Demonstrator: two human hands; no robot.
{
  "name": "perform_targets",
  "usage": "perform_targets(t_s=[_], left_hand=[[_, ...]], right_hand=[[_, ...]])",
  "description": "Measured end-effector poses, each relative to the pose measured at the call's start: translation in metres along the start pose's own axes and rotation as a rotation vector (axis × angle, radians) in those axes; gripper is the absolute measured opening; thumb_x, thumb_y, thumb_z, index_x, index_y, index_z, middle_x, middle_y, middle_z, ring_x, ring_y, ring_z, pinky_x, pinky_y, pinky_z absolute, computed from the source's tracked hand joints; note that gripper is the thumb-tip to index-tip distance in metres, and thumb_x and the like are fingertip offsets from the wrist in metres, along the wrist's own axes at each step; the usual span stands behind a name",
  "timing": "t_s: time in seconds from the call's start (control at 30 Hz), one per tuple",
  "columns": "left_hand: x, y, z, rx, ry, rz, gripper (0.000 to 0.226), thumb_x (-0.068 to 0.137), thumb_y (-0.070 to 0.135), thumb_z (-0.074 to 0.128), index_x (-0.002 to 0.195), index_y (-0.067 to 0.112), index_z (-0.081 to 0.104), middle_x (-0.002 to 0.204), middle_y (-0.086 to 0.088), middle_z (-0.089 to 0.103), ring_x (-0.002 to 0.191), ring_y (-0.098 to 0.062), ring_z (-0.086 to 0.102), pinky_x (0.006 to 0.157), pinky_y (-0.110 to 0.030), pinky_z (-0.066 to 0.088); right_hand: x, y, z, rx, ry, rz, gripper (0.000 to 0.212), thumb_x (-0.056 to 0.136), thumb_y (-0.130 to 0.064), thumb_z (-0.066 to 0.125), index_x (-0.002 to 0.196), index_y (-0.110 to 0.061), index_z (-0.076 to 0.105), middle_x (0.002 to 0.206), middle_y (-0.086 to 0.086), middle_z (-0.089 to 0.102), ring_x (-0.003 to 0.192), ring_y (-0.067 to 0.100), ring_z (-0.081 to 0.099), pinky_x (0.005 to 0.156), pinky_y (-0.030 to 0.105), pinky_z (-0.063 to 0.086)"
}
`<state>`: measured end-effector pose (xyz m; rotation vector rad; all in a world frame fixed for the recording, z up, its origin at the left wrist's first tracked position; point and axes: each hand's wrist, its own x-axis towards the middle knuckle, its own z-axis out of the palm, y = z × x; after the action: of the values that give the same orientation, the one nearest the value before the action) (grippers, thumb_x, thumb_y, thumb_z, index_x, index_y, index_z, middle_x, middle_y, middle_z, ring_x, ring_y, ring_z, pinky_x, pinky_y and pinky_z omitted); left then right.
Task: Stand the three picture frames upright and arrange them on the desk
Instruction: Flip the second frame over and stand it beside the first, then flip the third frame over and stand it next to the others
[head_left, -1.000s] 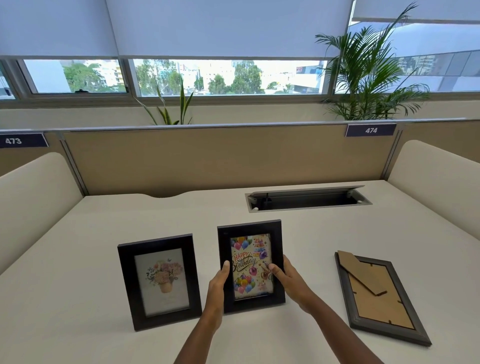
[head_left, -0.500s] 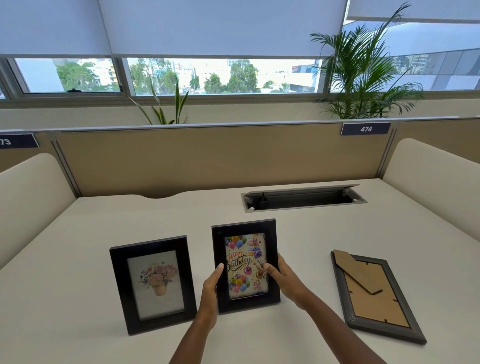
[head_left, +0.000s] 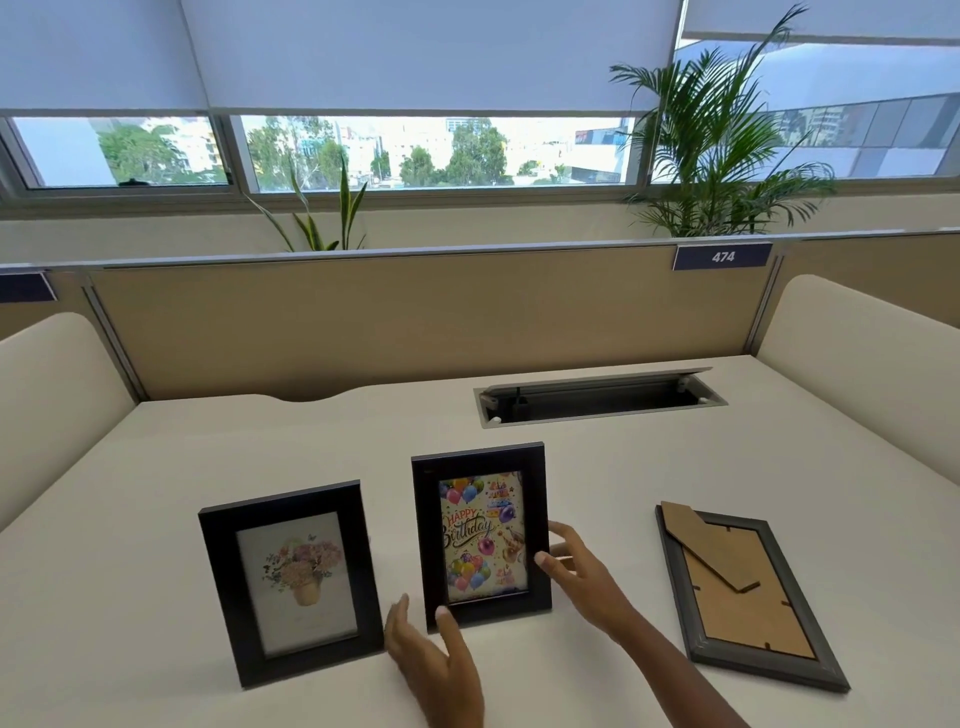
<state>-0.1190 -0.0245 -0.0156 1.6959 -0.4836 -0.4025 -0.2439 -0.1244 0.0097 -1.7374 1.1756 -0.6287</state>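
Beige partition panels (head_left: 415, 317) wall off the back of the pale cream surface (head_left: 571, 467) where I work, with a grey cable hatch (head_left: 597, 397) sunk into it near the rear and windows with leafy palm plants (head_left: 722, 140) beyond.

My left hand (head_left: 434, 660) is loosened, fingers spread; its thumb tip lies against the lower left corner of the black frame with the birthday-balloon card (head_left: 480, 532), while the other fingers hang free in the gap beside it. My right hand (head_left: 584, 579) is also spread wide, grasping nothing; its thumb tip sits at the frame's right edge, about halfway down, and the other fingers reach behind that edge.

That birthday frame stands upright in the middle of the surface, facing me. Just to its left, apart from it, the black frame with the flower-pot print (head_left: 291, 582) also stands upright, leaning back a little. Well to the right, the grey frame with the brown cardboard backing (head_left: 748, 592) lies face down, flat, its fold-out stand on top.
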Motion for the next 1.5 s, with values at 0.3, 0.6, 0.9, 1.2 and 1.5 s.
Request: perform_targets(t_s=[0.3,0.6,0.9,1.2,1.5], left_hand=[[-0.053,0.008,0.028,0.056,-0.208,0.330,0.031,0.071,0.003,0.050,0.099,-0.007,0.059,0.099,-0.018,0.052,0.092,-0.041,0.057,0.081,-0.046,0.048],[-0.066,0.049,0.096,0.281,-0.995,0.108,0.037,0.095,0.016,0.035,0.132,0.013,0.035,0.140,-0.006,0.037,0.127,-0.018,0.040,0.106,-0.024,0.031],[-0.076,0.066,0.125,0.276,-1.180,-0.153,0.047,0.093,0.015,0.034,0.139,0.008,0.027,0.143,-0.011,0.038,0.123,-0.020,0.043,0.103,-0.026,0.036],[-0.065,0.059,0.120,0.165,-1.083,-0.216,0.042,0.088,0.000,0.041,0.127,0.014,0.038,0.082,0.002,0.047,0.061,-0.004,0.042,0.049,-0.008,0.036],[-0.052,0.050,0.104,0.124,-1.016,-0.246,0.039,0.089,-0.001,0.046,0.126,0.012,0.044,0.094,-0.012,0.054,0.085,-0.019,0.053,0.070,-0.022,0.049]], right_hand=[[-0.024,0.022,-0.058,-0.068,0.542,-0.060,0.019,0.090,-0.006,0.053,0.106,-0.007,0.063,0.099,0.014,0.066,0.083,0.017,0.058,0.068,0.018,0.043],[-0.041,0.053,-0.119,-0.404,0.769,0.316,0.029,0.083,0.007,0.052,0.112,0.010,0.056,0.120,0.033,0.051,0.109,0.044,0.049,0.093,0.045,0.042],[-0.046,0.058,-0.131,-0.312,0.616,0.712,0.045,0.092,-0.014,0.041,0.135,-0.004,0.031,0.134,0.029,0.036,0.124,0.041,0.033,0.106,0.052,0.026],[-0.044,0.066,-0.138,-0.188,0.572,0.664,0.044,0.084,0.003,0.040,0.125,-0.011,0.043,0.117,0.027,0.052,0.112,0.041,0.043,0.092,0.042,0.037],[-0.042,0.064,-0.142,0.088,0.454,0.576,0.028,0.085,0.009,0.044,0.103,0.000,0.064,0.097,0.017,0.060,0.077,0.026,0.052,0.057,0.028,0.039]])
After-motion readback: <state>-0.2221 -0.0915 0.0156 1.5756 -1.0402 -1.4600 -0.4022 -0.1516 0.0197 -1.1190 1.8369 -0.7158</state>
